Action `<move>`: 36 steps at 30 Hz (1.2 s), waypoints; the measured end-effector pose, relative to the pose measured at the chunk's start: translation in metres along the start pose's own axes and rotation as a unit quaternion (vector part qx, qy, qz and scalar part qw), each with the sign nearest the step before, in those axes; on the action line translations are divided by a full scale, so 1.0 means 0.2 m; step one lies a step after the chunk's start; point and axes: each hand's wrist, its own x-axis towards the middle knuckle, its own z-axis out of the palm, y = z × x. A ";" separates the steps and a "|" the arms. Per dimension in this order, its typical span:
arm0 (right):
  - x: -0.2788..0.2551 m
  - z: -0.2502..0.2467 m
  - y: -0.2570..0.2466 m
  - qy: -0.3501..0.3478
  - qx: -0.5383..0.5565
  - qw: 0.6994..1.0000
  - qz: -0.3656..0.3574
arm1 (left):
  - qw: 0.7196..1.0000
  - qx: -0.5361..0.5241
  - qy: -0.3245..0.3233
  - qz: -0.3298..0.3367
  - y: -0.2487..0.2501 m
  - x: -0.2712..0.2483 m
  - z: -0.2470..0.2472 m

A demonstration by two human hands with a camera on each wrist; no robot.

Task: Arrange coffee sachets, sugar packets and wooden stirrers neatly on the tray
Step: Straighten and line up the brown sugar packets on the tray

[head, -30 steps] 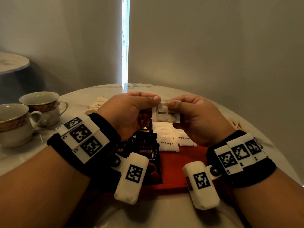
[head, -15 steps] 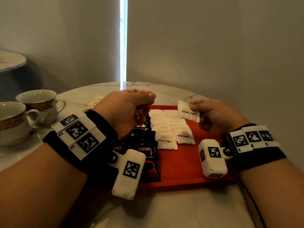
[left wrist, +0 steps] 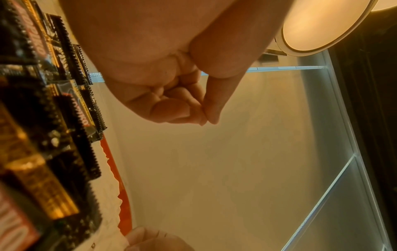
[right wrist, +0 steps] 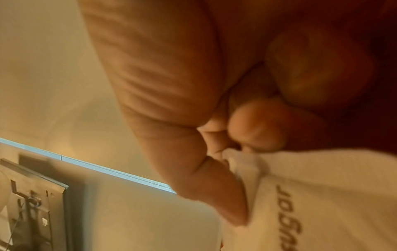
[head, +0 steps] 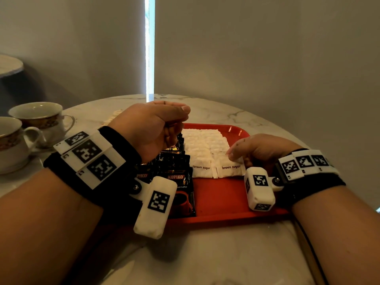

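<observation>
the right hand [head: 261, 150] is low over the red tray [head: 222, 194], thumb and forefinger pinching the upper corner of a brown sugar packet [head: 230, 168] that lies at the near end of the right-hand row of white sugar packets [head: 202, 140]; the right wrist view shows the paper bunched between those fingertips [right wrist: 255, 130]. the left hand [head: 153, 128] is raised above the black coffee sachets [head: 176, 173], which overlap in a column along the tray's left side; its fingers are curled into the palm with the thumb tip meeting them, and nothing shows in its grip. two teacups [head: 39, 120] stand on the marble table [head: 216, 254] to the left, well apart from the tray.
</observation>
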 end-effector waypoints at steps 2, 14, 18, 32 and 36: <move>0.00 0.00 0.00 0.006 -0.006 1.000 -0.001 | 1.000 -0.001 0.001 -0.001 0.00 0.00 0.00; 0.00 0.01 -0.01 0.022 -0.037 0.999 -0.010 | 1.000 0.005 0.007 -0.005 -0.01 0.00 0.00; 0.00 0.01 -0.01 0.016 -0.047 0.999 -0.014 | 1.000 0.003 0.006 -0.007 -0.01 0.00 0.00; 0.01 -0.02 -0.03 0.067 -0.033 0.997 0.004 | 1.000 -0.004 0.011 -0.009 0.01 -0.02 0.01; -0.02 -0.03 -0.05 0.036 -0.024 0.999 0.016 | 1.000 -0.003 0.011 -0.010 0.01 -0.01 0.00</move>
